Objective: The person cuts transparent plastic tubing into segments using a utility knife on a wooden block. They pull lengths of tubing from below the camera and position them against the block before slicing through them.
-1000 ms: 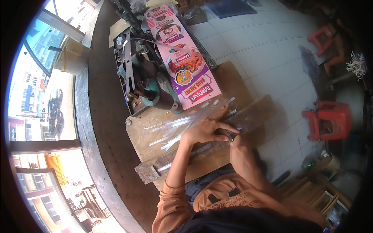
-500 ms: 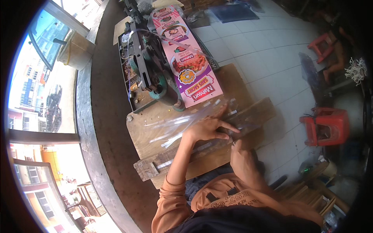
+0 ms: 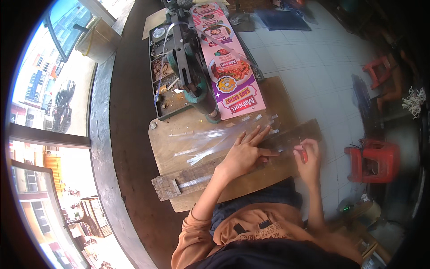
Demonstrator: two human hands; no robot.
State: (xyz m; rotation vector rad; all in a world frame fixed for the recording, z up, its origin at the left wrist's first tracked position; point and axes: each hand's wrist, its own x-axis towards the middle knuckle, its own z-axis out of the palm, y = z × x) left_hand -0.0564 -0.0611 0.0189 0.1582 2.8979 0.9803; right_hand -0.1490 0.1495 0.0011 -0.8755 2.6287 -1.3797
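Note:
My left hand (image 3: 245,154) lies with fingers spread across a long wooden bar (image 3: 168,186), pressing down beside a clear plastic strip (image 3: 197,181) that runs along the bar. Above it on the wooden board (image 3: 163,148), several loose clear strips (image 3: 206,134) are fanned out, partly under my fingertips. My right hand (image 3: 309,163) is raised near the bar's right end, its fingers closed round a small tool with a red part (image 3: 305,155) and a thin tip. Most of that tool is hidden by the fingers, so its exact kind is unclear.
Behind the board stand a dark metal hand-operated machine (image 3: 186,67), a pink printed carton sheet (image 3: 230,67) and a compartment tray (image 3: 168,110) of small scraps. Red plastic stools (image 3: 380,159) are on the tiled floor at right. A bucket (image 3: 96,42) sits on the left ledge.
My right hand has moved right and up, away from the left hand, with the small tool. My left hand has shifted slightly right, its fingers more spread. The whole view has shifted a little.

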